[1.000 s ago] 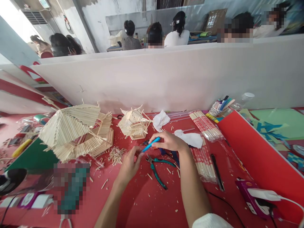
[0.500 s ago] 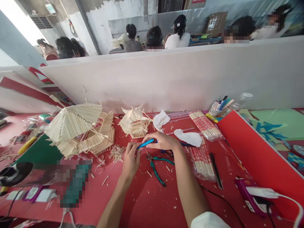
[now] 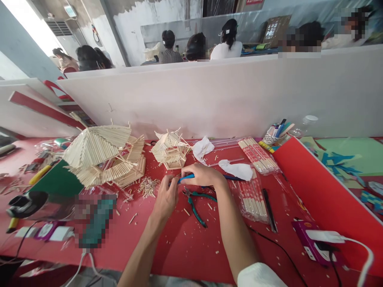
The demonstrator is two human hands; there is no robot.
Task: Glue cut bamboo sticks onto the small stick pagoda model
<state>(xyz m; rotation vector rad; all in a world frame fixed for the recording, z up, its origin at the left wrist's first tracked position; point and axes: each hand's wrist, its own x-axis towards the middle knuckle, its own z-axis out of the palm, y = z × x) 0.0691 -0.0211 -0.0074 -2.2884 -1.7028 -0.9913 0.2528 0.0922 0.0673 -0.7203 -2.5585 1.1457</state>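
More of the blue pen-like tool is now covered: left hand and right hand sit closer, fingers pinching it, suggesting a firmer 2-handed grip.

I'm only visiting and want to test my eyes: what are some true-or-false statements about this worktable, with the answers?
1. The right hand holds a blue pen-like object. True.
2. The left hand is gripping the green-handled pliers. False: the pliers lie on the red table, and the left hand is up at the end of the blue object.
3. In the picture, the larger stick model stands to the left of the smaller stick model. True.
4. The packs of sticks lie at the far left. False: the packs of sticks are right of the hands.
5. Pens stand in a cup. True.
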